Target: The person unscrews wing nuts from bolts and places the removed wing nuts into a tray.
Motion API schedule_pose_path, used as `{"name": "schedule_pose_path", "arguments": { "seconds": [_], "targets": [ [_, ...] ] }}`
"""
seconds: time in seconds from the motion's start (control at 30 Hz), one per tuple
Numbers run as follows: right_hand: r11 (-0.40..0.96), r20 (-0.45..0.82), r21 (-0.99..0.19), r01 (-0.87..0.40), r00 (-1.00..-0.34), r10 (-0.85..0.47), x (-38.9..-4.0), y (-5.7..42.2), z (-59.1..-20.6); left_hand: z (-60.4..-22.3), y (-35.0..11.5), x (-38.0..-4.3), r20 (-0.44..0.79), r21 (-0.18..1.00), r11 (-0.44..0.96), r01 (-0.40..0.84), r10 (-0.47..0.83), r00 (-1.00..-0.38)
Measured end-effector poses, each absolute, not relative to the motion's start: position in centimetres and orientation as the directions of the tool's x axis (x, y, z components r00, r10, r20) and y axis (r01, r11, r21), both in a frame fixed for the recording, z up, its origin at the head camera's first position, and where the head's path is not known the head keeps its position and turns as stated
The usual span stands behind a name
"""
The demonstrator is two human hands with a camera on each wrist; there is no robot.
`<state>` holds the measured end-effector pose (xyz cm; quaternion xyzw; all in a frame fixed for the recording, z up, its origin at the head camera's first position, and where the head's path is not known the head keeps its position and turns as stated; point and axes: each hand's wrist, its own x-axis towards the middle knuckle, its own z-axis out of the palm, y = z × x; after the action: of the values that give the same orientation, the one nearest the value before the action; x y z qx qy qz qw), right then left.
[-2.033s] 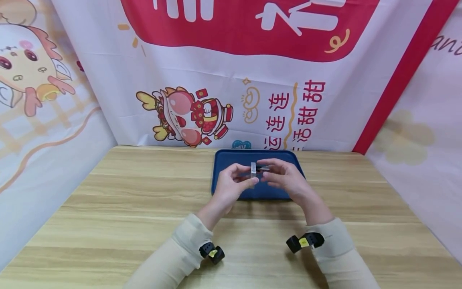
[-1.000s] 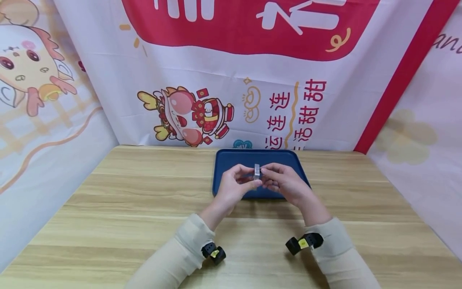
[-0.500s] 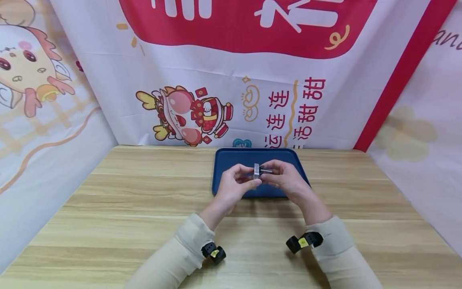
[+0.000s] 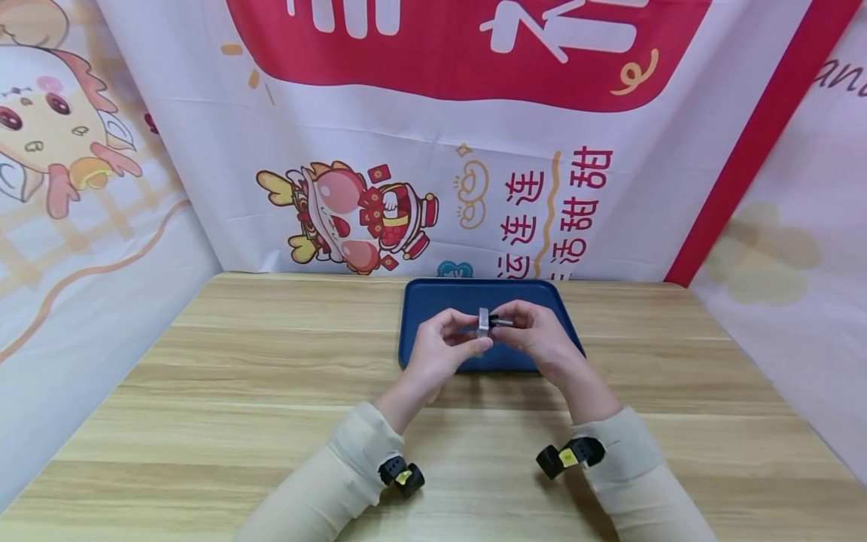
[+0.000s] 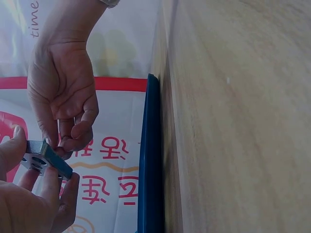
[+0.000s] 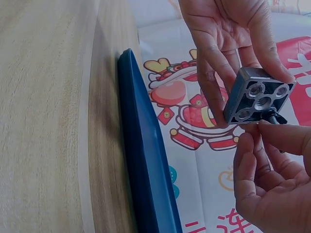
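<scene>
My left hand (image 4: 440, 348) grips a square grey metal block (image 4: 483, 324) by its edges, above the tray in the head view. The right wrist view shows the block (image 6: 248, 92) face-on, with round holes at its corners and a larger one in the middle. At its lower corner stands a screw (image 6: 273, 119) with a dark part beside it. The fingertips of my right hand (image 4: 545, 345) pinch around this screw, close against the block. In the left wrist view the block (image 5: 53, 162) is tilted, and my fingers hide the screw.
A dark blue tray (image 4: 433, 297) lies under the hands near the back edge of the wooden table (image 4: 271, 361). Behind it hangs a printed cloth (image 4: 379, 120). Black wrist cameras sit on both sleeves.
Two seconds ago my right fingers were spread more loosely around the screw; they closed in near the block, then shifted with the screw showing again. The left hand kept its hold, moving slightly right.
</scene>
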<state>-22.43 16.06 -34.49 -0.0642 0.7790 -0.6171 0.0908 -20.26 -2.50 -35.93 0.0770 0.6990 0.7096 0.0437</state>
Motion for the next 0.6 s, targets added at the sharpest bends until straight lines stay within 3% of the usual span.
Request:
{"name": "schedule_pose_path", "arguments": {
  "seconds": [0.37,0.6],
  "targets": [
    [0.156,-0.047,-0.988,0.004,-0.961,-0.273,-22.14,16.62,-33.78,-35.84,-2.49,-20.19,0.054,0.999,-0.015,0.052,0.160,-0.986],
    [0.191,-0.183,-0.972,0.140,-0.955,-0.232,-22.16,16.46,-33.71,-35.83,-2.45,-20.19,0.054,0.998,0.009,0.056,0.165,-0.985]
  ]
}}
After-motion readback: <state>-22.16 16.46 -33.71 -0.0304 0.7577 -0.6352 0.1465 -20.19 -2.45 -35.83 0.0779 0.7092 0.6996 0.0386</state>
